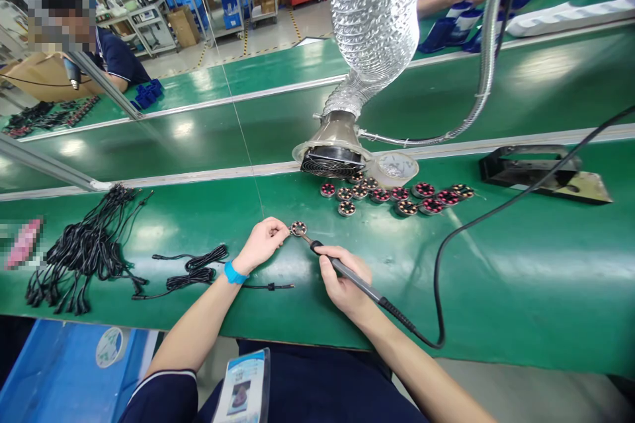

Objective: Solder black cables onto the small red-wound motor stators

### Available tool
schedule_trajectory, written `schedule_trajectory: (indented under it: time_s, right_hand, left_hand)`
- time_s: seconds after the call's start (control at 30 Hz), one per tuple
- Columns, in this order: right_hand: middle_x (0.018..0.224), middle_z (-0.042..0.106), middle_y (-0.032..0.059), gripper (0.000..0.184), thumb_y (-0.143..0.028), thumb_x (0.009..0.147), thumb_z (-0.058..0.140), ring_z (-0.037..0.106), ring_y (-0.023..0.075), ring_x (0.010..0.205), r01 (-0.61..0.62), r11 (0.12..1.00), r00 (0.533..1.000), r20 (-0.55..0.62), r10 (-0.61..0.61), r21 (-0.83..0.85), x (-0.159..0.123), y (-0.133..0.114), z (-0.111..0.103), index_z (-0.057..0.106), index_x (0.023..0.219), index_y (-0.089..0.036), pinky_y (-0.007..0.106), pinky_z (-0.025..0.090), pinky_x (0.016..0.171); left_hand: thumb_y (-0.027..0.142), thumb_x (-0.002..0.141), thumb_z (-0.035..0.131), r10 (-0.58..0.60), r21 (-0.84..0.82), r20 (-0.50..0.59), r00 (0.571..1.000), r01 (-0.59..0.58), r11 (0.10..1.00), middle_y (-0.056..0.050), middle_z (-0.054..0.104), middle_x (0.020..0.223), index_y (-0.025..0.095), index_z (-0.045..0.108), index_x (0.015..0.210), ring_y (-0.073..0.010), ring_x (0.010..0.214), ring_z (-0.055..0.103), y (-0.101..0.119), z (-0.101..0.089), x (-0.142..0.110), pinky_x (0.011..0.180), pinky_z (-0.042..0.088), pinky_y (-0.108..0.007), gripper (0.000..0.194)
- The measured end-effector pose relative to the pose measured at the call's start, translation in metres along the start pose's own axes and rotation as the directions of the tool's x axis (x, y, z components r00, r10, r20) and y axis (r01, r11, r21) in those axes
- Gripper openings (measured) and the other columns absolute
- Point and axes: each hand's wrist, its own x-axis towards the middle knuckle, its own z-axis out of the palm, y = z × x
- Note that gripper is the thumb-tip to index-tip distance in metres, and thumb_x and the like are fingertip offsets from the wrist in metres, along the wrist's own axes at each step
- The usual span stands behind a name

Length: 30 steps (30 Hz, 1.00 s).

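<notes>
My right hand point(350, 281) is closed around the grey handle of a soldering iron point(361, 284). The iron's tip meets a small round motor stator point(298, 229) with copper windings, lying on the green bench. At the stator's left edge, the thumb and fingers of my left hand point(264, 242) are pinched together. A thin solder wire point(241, 127) comes down from above to this hand; its end at the fingertips is too small to make out. A blue band circles my left wrist.
Several stators point(407, 208) lie behind, beneath a fume extractor point(333, 152). To the left are coiled black cables point(196, 277) and a large cable bundle point(89, 244). An iron stand point(540, 175) is at right; the iron's black cord point(439, 291) loops across the bench. Co-workers sit opposite.
</notes>
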Motion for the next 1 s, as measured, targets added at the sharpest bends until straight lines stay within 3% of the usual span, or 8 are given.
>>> schedule_trajectory:
  time_s: [0.37, 0.53, 0.67, 0.8, 1.0]
  right_hand:
    - [0.08, 0.07, 0.0036, 0.017, -0.019, 0.092, 0.053, 0.067, 0.0173, 0.068, -0.05, 0.997, 0.998, 0.038, 0.048, 0.054, -0.004, 0.009, 0.007, 0.066, 0.103, -0.022, 0.03, 0.054, 0.064]
    - [0.102, 0.065, 0.0073, 0.034, -0.018, 0.092, 0.053, 0.066, 0.0195, 0.088, -0.041, 0.998, 0.983, 0.181, 0.034, 0.038, 0.009, 0.015, 0.011, 0.058, 0.125, -0.025, 0.034, 0.055, 0.081]
    - [0.119, 0.057, 0.0116, 0.054, -0.018, 0.088, 0.057, 0.062, 0.0252, 0.107, 0.03, 0.999, 0.941, 0.337, -0.018, -0.031, 0.027, 0.025, 0.019, 0.045, 0.141, -0.026, 0.041, 0.054, 0.091]
    - [0.123, 0.054, 0.0124, 0.056, -0.013, 0.088, 0.054, 0.064, 0.022, 0.103, 0.098, 0.995, 0.905, 0.414, -0.1, 0.027, 0.039, 0.032, 0.031, 0.043, 0.142, -0.024, 0.037, 0.056, 0.088]
    - [0.114, 0.056, 0.0095, 0.048, -0.01, 0.089, 0.052, 0.066, 0.017, 0.093, 0.104, 0.986, 0.907, 0.395, -0.147, 0.127, 0.038, 0.041, 0.039, 0.048, 0.135, -0.023, 0.031, 0.056, 0.085]
  left_hand:
    - [0.038, 0.084, 0.06, -0.007, -0.002, 0.002, 1.0, 0.007, 1.0, -0.005, 0.058, 0.088, 0.014, 0.059, 0.072, -0.0087, 0.061, 0.051, 0.002, 0.0, -0.001, 0.06, 0.044, -0.024, 0.028]
    - [0.039, 0.083, 0.06, 0.002, -0.01, 0.007, 1.0, -0.002, 1.0, -0.003, 0.057, 0.082, 0.014, 0.06, 0.074, -0.0092, 0.06, 0.051, 0.001, 0.0, 0.0, 0.059, 0.044, -0.023, 0.026]
    - [0.038, 0.083, 0.059, 0.023, -0.011, -0.002, 1.0, -0.023, 1.0, -0.002, 0.057, 0.078, 0.015, 0.059, 0.073, -0.0097, 0.06, 0.051, -0.002, 0.0, 0.001, 0.06, 0.045, -0.024, 0.025]
    - [0.035, 0.083, 0.059, 0.034, -0.022, -0.001, 0.999, -0.034, 0.999, 0.0, 0.055, 0.072, 0.015, 0.058, 0.075, -0.01, 0.058, 0.051, -0.004, 0.0, 0.002, 0.059, 0.044, -0.024, 0.022]
    - [0.039, 0.086, 0.057, -0.029, -0.035, 0.05, 0.998, 0.031, 0.999, 0.002, 0.055, 0.061, 0.015, 0.058, 0.08, -0.01, 0.052, 0.051, -0.005, -0.005, 0.002, 0.056, 0.041, -0.023, 0.025]
